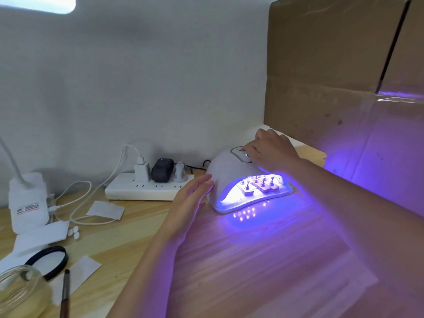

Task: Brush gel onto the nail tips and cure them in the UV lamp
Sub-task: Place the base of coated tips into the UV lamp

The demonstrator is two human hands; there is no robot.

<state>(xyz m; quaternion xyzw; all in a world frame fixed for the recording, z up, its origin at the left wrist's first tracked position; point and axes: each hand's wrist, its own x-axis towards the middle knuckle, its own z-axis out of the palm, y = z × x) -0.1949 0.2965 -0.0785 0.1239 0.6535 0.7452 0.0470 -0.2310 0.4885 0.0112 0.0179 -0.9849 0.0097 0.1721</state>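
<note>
The white domed UV lamp stands on the wooden table and glows violet inside. Several nail tips on small wooden stands sit under its dome. My right hand lies on top of the lamp with a fingertip on the control panel. My left hand is flat with straight fingers, its fingertips touching the lamp's left side. A dark-handled brush lies at the bottom left beside a glass jar and its black lid.
A white power strip with chargers and cables sits behind my left hand. A white bottle, paper wipes and loose white tips lie at the left. A cardboard panel stands at the right.
</note>
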